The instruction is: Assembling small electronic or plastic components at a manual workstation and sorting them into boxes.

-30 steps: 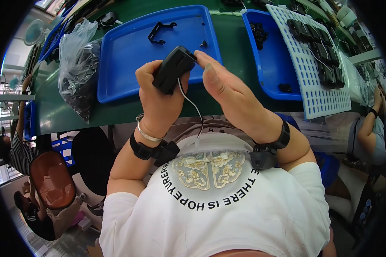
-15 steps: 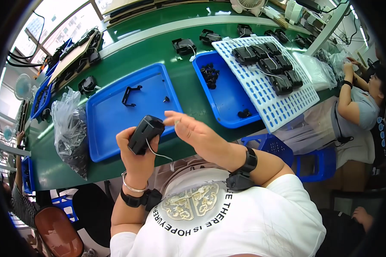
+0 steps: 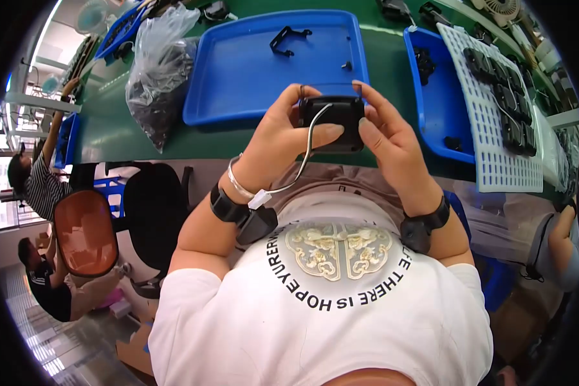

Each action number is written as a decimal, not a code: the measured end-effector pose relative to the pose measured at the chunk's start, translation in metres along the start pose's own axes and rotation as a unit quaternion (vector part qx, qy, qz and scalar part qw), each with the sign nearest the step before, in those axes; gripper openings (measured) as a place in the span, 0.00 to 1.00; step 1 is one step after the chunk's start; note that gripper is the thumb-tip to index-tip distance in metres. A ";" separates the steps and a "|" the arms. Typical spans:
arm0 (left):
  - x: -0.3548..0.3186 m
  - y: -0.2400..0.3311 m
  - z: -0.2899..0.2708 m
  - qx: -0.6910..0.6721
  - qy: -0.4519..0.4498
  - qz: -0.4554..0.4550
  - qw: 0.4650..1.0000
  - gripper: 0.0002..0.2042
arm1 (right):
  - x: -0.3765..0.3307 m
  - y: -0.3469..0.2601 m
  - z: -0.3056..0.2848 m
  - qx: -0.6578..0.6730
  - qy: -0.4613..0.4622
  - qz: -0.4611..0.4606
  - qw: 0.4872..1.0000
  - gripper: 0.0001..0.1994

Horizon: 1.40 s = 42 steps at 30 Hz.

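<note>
A black boxy plastic device (image 3: 347, 134) is held up between my two hands, over the near edge of the bench. My left hand (image 3: 286, 125) grips its left side, thumb lying across the face. Around the right side close the fingers and thumb of my right hand (image 3: 392, 138). A thin line spans my fingertips above the device; I cannot make out what it is. From the device a pale cable (image 3: 309, 141) loops down to a white connector (image 3: 260, 199) by my left wrist. Beyond, a blue tray (image 3: 238, 96) holds a black bracket (image 3: 278, 44) and a small black knob-like piece (image 3: 347, 65).
Left of the tray stands a clear plastic bag (image 3: 151, 77) of dark parts. To the right, a second blue tray (image 3: 441, 122) contains small black parts. A white perforated panel (image 3: 489, 154) overlaps it, bearing several black devices (image 3: 508, 96). Other people are at both sides.
My right hand has come over from beside the device and now grips its right side. The device has turned to show its broad face. The view has tilted down and turned.
</note>
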<state>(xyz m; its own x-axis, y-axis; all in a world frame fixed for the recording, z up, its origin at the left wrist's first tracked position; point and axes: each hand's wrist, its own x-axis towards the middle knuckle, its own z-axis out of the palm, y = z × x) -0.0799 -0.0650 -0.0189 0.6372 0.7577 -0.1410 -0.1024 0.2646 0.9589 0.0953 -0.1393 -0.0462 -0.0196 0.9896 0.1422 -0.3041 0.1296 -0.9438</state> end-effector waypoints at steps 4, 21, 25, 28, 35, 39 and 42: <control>-0.001 -0.009 -0.004 -0.106 -0.073 0.061 0.990 0.19 | 0.004 0.000 -0.004 0.037 0.021 -0.035 0.999 0.23; 0.014 -0.034 -0.008 -0.045 -0.010 0.096 0.994 0.21 | 0.014 0.026 -0.001 -0.064 0.080 -0.115 0.988 0.21; 0.015 -0.034 -0.008 -0.076 -0.008 0.096 0.992 0.20 | 0.014 0.020 0.001 -0.063 0.076 -0.093 0.991 0.21; 0.010 -0.029 -0.010 -0.085 -0.024 0.078 0.993 0.19 | 0.011 0.011 0.004 -0.039 0.045 -0.049 0.997 0.22; 0.011 -0.016 -0.009 -0.039 -0.004 0.098 0.994 0.20 | 0.013 0.006 0.010 -0.124 0.106 -0.085 0.983 0.22; 0.005 -0.007 -0.001 -0.046 0.033 0.111 0.992 0.20 | 0.022 -0.004 0.021 -0.099 0.098 -0.092 0.986 0.21; 0.012 -0.007 -0.005 -0.060 0.011 0.110 0.992 0.20 | 0.031 -0.004 0.021 -0.098 0.091 -0.053 0.990 0.22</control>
<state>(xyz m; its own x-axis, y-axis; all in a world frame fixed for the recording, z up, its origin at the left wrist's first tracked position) -0.0755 -0.0551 -0.0282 0.5730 0.8173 0.0610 -0.3276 0.1602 0.9311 0.0757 -0.1104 -0.0320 0.1802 0.9624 0.2031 -0.1044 0.2241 -0.9690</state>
